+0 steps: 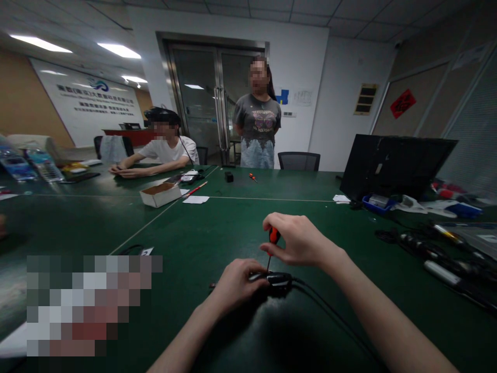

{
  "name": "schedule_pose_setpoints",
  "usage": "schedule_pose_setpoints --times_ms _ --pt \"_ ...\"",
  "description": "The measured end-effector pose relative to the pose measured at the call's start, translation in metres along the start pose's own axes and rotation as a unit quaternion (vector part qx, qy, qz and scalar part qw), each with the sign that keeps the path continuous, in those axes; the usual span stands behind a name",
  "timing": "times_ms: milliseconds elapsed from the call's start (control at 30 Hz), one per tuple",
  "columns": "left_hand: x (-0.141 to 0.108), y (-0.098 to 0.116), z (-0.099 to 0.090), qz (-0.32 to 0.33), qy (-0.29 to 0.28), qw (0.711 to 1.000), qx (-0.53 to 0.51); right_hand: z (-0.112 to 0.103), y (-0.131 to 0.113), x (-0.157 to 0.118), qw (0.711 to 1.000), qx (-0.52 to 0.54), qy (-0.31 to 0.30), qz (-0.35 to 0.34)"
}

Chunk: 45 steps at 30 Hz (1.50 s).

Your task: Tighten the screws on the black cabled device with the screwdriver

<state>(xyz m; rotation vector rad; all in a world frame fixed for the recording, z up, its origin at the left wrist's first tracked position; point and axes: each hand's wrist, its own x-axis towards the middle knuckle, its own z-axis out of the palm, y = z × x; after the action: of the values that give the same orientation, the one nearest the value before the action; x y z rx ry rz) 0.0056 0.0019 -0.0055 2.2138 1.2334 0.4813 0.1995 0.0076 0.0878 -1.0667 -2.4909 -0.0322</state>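
Near the middle of the green table (233,223), my right hand (297,241) is closed round the handle of a red and black screwdriver (274,235). The screwdriver stands nearly upright, its thin shaft reaching down to a dark, shiny device (278,280). My left hand (241,280) grips the left side of that device, fingers pressed on its top. A black cable runs from the device toward the lower right, under my right forearm. The screwdriver's tip and the part of the device under my left fingers are hard to make out.
A white open box (160,197), a red pencil-like stick (195,189), a small black block (229,177) and another small screwdriver (253,177) lie farther back. A monitor (396,166), cables and tools occupy the right. One person sits across at the left; another stands behind the table.
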Motion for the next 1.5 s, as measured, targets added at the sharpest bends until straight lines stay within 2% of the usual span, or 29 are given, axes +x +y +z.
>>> schedule_pose_setpoints --times_ms 167,533,800,1167,1500 --pt "0.0006 -0.0013 0.0003 0.004 0.003 1.0 0.006 -0.0039 0.0003 -0.0027 0.997 0.077 -0.026 0.004" --pt "0.0003 0.0007 -0.0008 -0.005 -0.007 1.0 -0.005 -0.0002 -0.0003 0.0023 0.998 -0.066 -0.001 0.015" --pt "0.0012 -0.0006 0.0006 -0.005 -0.006 1.0 0.001 -0.0014 0.0007 -0.0026 0.999 0.046 -0.012 0.006" --pt "0.0018 -0.0012 0.0004 0.008 0.002 1.0 0.011 -0.001 0.0003 0.0027 0.997 -0.07 -0.011 0.021" --pt "0.0014 -0.0004 -0.0004 0.009 0.004 1.0 0.007 -0.0055 0.0041 -0.0043 0.998 0.066 -0.021 0.004"
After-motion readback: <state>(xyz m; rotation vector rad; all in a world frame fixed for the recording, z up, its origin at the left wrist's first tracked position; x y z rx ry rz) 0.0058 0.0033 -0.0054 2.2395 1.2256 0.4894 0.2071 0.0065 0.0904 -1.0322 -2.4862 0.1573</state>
